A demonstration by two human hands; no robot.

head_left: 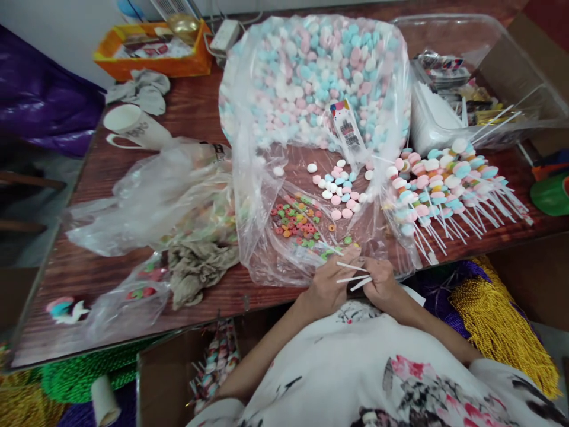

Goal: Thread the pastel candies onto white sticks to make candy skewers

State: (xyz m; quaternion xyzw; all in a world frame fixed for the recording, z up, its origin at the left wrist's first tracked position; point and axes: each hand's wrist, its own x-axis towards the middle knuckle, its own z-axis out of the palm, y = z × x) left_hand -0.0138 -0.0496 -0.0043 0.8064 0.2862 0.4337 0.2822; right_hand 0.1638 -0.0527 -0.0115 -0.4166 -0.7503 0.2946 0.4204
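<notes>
At the table's front edge, my left hand (329, 283) is closed, with thin white sticks (329, 248) poking out past its fingertips. Close beside it, my right hand (381, 282) is closed on several more white sticks (353, 279) that point left across the gap between the hands. Whether the fingers touch each other I cannot tell. Just beyond lie small coloured rings (296, 225) in red, green and orange on clear plastic. Behind them are loose pink, white and blue oval candy-like pieces (342, 190). To the right lies a pile of sticks threaded with such pieces (448, 184).
A big clear bag of pastel pieces (306, 65) fills the back, with a small printed packet (347, 127) on it. Around stand a clear plastic bin (484, 127), a white mug (142, 133), an orange tray (153, 68), crumpled bags (146, 201) and a grey-brown cloth (195, 267).
</notes>
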